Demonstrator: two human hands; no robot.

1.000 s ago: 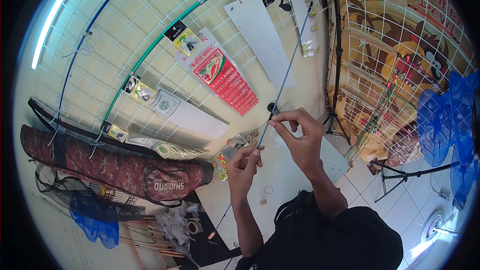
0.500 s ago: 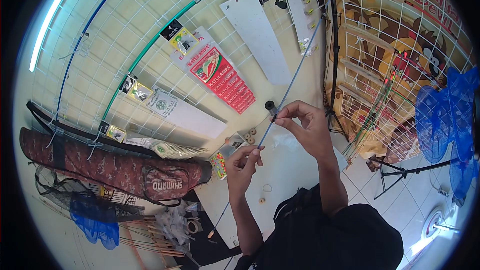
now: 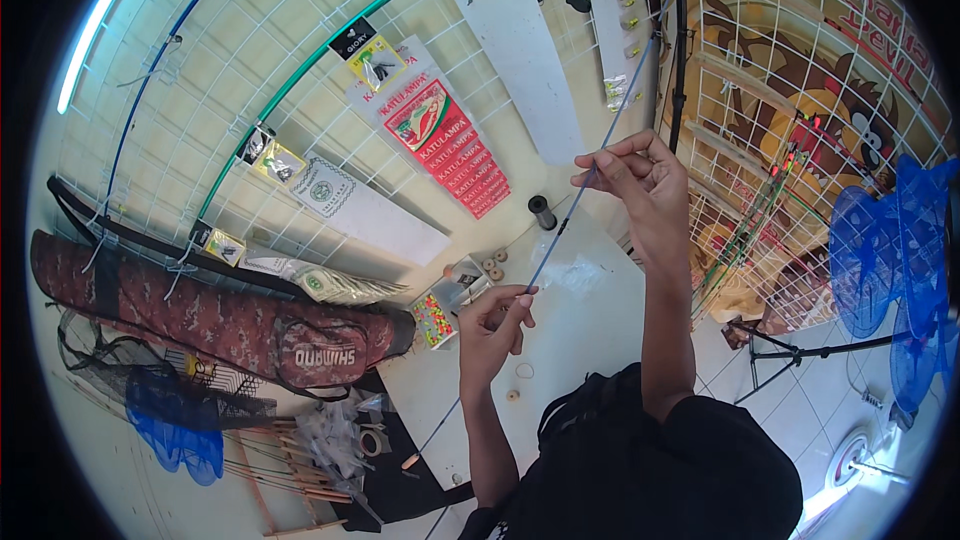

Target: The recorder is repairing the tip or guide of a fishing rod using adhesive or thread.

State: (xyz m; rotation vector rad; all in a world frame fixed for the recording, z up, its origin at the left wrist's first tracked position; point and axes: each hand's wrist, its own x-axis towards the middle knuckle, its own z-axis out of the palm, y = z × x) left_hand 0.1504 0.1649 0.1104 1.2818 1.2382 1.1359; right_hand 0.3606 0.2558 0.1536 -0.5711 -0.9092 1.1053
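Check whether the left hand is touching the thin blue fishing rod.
Touching: the head view shows the left hand with its thumb and forefinger closed around the thin blue fishing rod.

One wide fisheye camera, worn on the person's head, looks steeply down and forward, upright and unmirrored, so its left is the person's left. The black-clothed torso [image 3: 650,465] lies close beneath the lens at the near edge, right of centre. Both the left hand [image 3: 492,335] and the right hand [image 3: 650,185] are near the middle, between the lens and the tabletop [image 3: 590,340]. Beyond them the view reaches a wire-grid wall [image 3: 230,60], far and left, and tiled floor [image 3: 800,420] to the right. Straight edges bend toward the rim, with dark curved corners
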